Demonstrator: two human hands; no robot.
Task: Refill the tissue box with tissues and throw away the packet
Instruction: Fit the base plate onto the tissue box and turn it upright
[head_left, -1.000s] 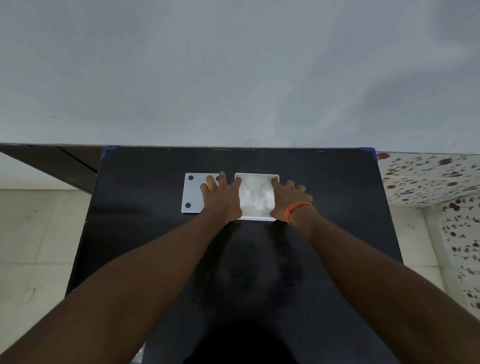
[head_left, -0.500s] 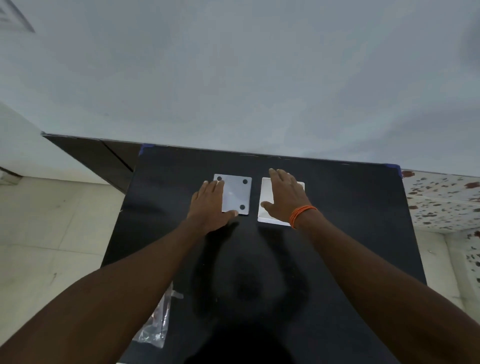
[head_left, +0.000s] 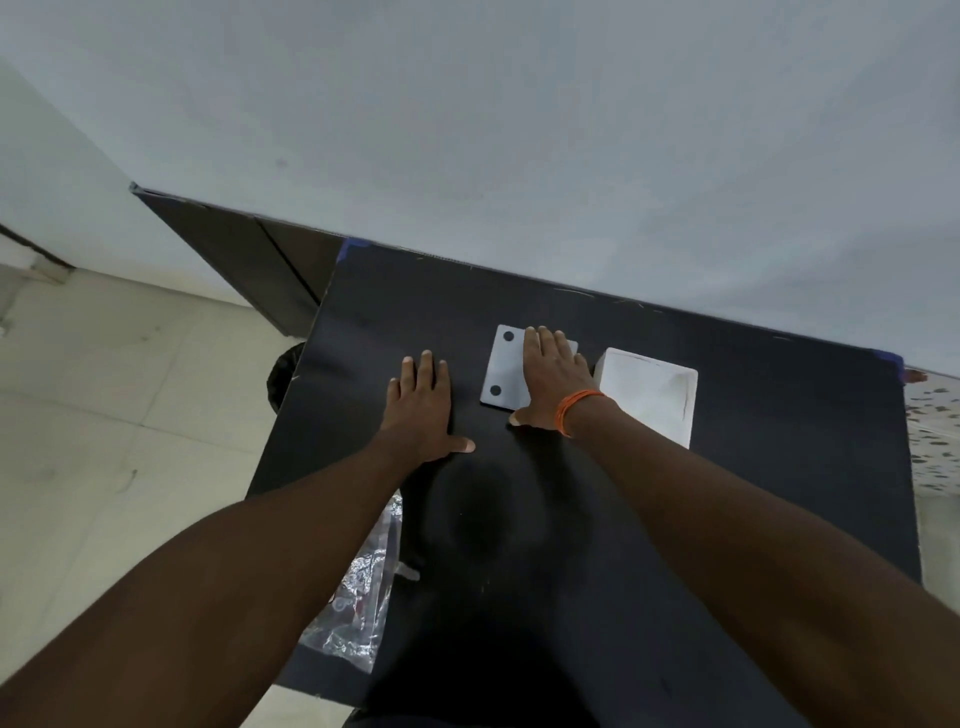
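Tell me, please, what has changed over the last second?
The right hand left the open white tissue box and now lies on the flat white panel with black dots. The left hand moved off it onto the black table. Box and panel stayed put.

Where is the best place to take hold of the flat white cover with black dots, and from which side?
Probably at its near edge, from the person's side. The cover lies flat on the black table, so nothing stands up to pinch. The right hand already rests flat on it and could slide it toward that edge, then lift. The tissue box crowds its right side.
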